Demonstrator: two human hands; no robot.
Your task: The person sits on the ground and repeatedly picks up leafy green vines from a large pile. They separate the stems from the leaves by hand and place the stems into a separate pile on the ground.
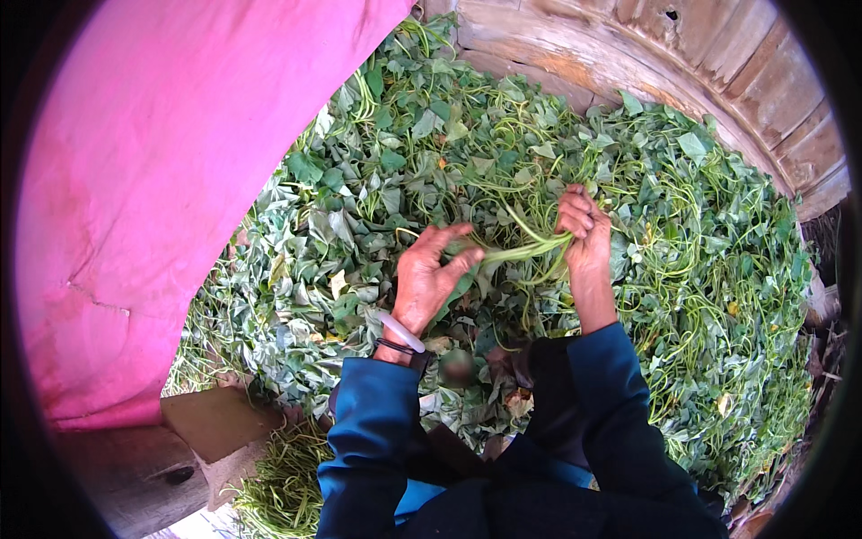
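Note:
Cut green vines with broad leaves lie in a deep heap all around me. My right hand is closed around a small bundle of green stems, whose ends reach left toward my other hand. My left hand, with a pale bangle and dark bands at the wrist, is at the bundle's left end, thumb and forefinger apart. Some leaves lie just under that hand; whether its fingers touch them is not plain.
A bright pink cloth hangs at the left. Curved wooden boards bound the heap at upper right. At lower left are a brown block, a wooden beam and a pile of leafless stems.

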